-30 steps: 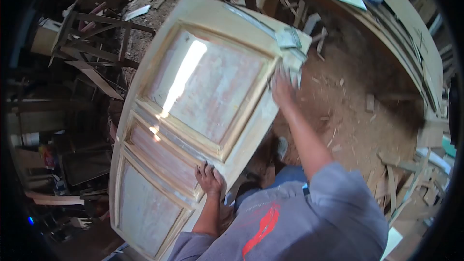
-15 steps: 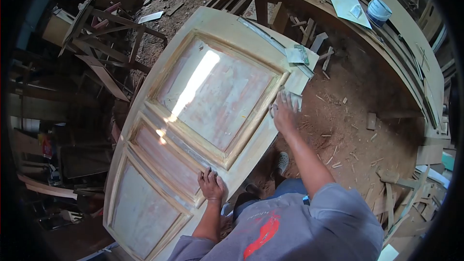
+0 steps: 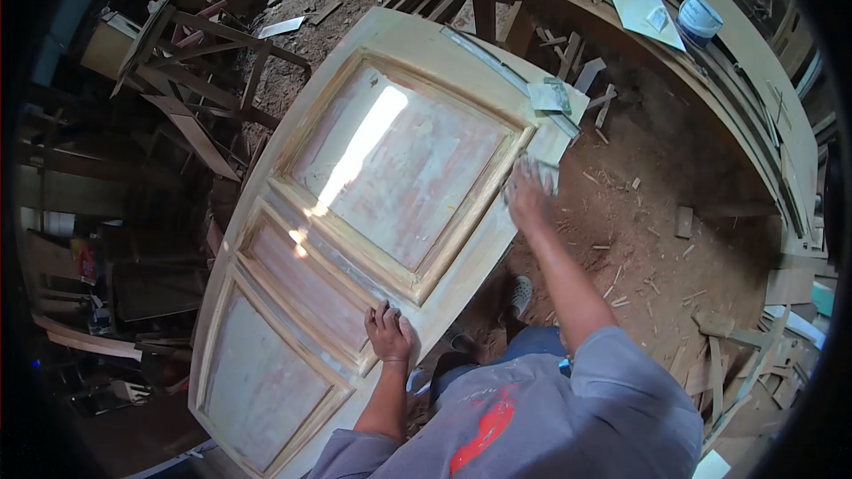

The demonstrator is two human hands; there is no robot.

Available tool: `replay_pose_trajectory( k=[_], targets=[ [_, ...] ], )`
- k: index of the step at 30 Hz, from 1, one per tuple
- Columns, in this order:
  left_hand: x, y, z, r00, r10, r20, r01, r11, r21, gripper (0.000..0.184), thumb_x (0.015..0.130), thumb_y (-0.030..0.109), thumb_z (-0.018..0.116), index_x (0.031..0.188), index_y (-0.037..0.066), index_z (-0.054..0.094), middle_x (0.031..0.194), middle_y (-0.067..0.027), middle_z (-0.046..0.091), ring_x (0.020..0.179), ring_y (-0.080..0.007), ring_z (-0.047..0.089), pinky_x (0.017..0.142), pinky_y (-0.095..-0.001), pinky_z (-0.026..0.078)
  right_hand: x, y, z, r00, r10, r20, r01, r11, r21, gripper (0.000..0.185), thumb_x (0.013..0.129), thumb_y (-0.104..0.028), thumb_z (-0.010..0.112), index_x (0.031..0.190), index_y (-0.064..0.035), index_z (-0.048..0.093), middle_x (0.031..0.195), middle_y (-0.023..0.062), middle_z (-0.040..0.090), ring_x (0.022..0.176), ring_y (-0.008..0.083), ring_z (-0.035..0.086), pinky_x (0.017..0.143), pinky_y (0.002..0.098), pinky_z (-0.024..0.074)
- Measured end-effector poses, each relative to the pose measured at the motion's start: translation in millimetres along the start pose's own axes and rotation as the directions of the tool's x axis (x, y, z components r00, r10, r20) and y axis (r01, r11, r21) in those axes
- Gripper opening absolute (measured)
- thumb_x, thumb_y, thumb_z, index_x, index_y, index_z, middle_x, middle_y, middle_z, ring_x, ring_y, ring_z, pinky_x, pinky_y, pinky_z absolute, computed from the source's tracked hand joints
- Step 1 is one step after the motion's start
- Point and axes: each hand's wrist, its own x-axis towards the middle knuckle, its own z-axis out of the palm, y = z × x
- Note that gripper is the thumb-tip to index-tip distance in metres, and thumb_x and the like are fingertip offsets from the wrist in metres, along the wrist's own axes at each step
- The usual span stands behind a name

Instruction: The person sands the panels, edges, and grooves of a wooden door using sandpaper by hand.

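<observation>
A wooden door (image 3: 470, 259) with framed panels lies flat before me, pale and partly coated, with light glaring off its largest panel. My right hand (image 3: 530, 191) presses down on its near-side border, close to the right corner. Under those fingers is a greyish sheet (image 3: 554, 179) that looks like sandpaper, mostly covered and slightly blurred. My left hand (image 3: 389, 333) rests on the door's near edge by the middle panel, fingers a little bent and apart, holding nothing. A green and white piece (image 3: 549, 96) sits beside a long metal strip (image 3: 486, 58) at the door's right end.
A long bench (image 3: 745, 111) curves along the upper right, carrying boards and a white and blue tub (image 3: 698, 18). Wood scraps litter the dirt floor (image 3: 635, 239). Wooden trestles (image 3: 209, 66) stand at the upper left. More offcuts (image 3: 745, 346) are piled at the lower right.
My right hand has shifted slightly along the door's border, toward the right end, with the sheet under it. My left hand stays at about the same place.
</observation>
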Motion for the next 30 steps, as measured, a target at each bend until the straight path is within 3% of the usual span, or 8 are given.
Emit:
replay_pose_trajectory(
  k=[4, 7, 14, 18, 21, 25, 30],
  targets=[
    [3.4, 1.4, 1.1, 1.0, 0.002, -0.009, -0.002, 1.0, 0.006, 0.029, 0.095, 0.023, 0.065, 0.119, 0.006, 0.064, 0.145, -0.0179, 0.062, 0.138, -0.051, 0.049, 0.121, -0.0611, 0.038, 62.4, 27.0, -10.1, 0.991, 0.078, -0.111, -0.076, 0.997, 0.02, 0.061, 0.114, -0.036, 0.048, 0.166, -0.005, 0.045, 0.176, 0.0151, 0.041, 0.166, 0.0326, 0.03, 0.133, 0.0623, 0.0173],
    [4.3, 0.6, -0.6, 1.0, -0.001, -0.008, 0.001, 1.0, 0.001, 0.029, 0.096, 0.024, 0.065, 0.118, 0.006, 0.064, 0.145, -0.0179, 0.062, 0.138, -0.0513, 0.049, 0.121, -0.0611, 0.039, 74.1, 22.5, -16.1, 0.982, 0.157, -0.103, -0.159, 0.987, -0.014, 0.061, 0.114, -0.037, 0.047, 0.166, -0.004, 0.045, 0.175, 0.0149, 0.041, 0.166, 0.0329, 0.03, 0.133, 0.0617, 0.0178],
    [-2.1, 0.8, 0.9, 1.0, -0.02, -0.006, 0.02, 1.0, 0.009, 0.029, 0.091, 0.021, 0.069, 0.117, 0.008, 0.066, 0.145, -0.0157, 0.063, 0.138, -0.0484, 0.05, 0.123, -0.0597, 0.038, -5.6, 1.7, -8.7, 0.999, -0.036, 0.009, 0.036, 0.999, -0.007, 0.062, 0.116, -0.037, 0.044, 0.169, -0.0049, 0.04, 0.177, 0.0145, 0.039, 0.167, 0.0316, 0.028, 0.135, 0.0602, 0.014],
    [4.1, 2.8, -0.6, 1.0, -0.017, -0.006, 0.018, 1.0, 0.007, 0.029, 0.091, 0.021, 0.07, 0.117, 0.008, 0.065, 0.145, -0.0158, 0.063, 0.138, -0.048, 0.05, 0.123, -0.0592, 0.038, 54.4, 26.1, -9.7, 0.993, 0.061, -0.097, -0.061, 0.998, 0.006, 0.061, 0.116, -0.037, 0.042, 0.168, -0.0037, 0.041, 0.177, 0.0138, 0.039, 0.167, 0.0308, 0.027, 0.135, 0.0583, 0.015],
    [4.8, 5.8, -2.8, 1.0, -0.02, -0.01, 0.02, 1.0, -0.023, 0.029, 0.094, 0.023, 0.065, 0.118, 0.007, 0.064, 0.143, -0.0177, 0.063, 0.137, -0.0509, 0.05, 0.121, -0.0611, 0.039, 69.5, 17.1, -28.9, 0.987, 0.153, -0.044, -0.153, 0.988, 0.013, 0.061, 0.116, -0.037, 0.043, 0.168, -0.0043, 0.041, 0.177, 0.0137, 0.039, 0.167, 0.031, 0.028, 0.135, 0.0585, 0.0166],
    [6.3, 1.7, 3.2, 0.999, -0.006, -0.031, 0.006, 1.0, -0.013, 0.03, 0.093, 0.023, 0.067, 0.119, 0.008, 0.064, 0.143, -0.0164, 0.063, 0.137, -0.0501, 0.05, 0.121, -0.0603, 0.039, -0.5, -0.5, -9.7, 0.998, 0.022, -0.051, -0.023, 1.0, -0.019, 0.06, 0.115, -0.036, 0.047, 0.167, -0.0067, 0.044, 0.176, 0.0136, 0.041, 0.165, 0.0329, 0.03, 0.134, 0.0596, 0.0184],
    [3.1, 0.5, -1.3, 0.999, -0.032, -0.014, 0.032, 0.999, -0.002, 0.031, 0.092, 0.023, 0.07, 0.119, 0.009, 0.066, 0.144, -0.0131, 0.064, 0.139, -0.0489, 0.05, 0.12, -0.059, 0.041, 1.4, 6.8, -5.2, 0.998, -0.049, -0.044, 0.048, 0.999, -0.01, 0.062, 0.114, -0.035, 0.048, 0.168, -0.0062, 0.042, 0.176, 0.0149, 0.04, 0.165, 0.0349, 0.031, 0.134, 0.0595, 0.0165]
  ],
)
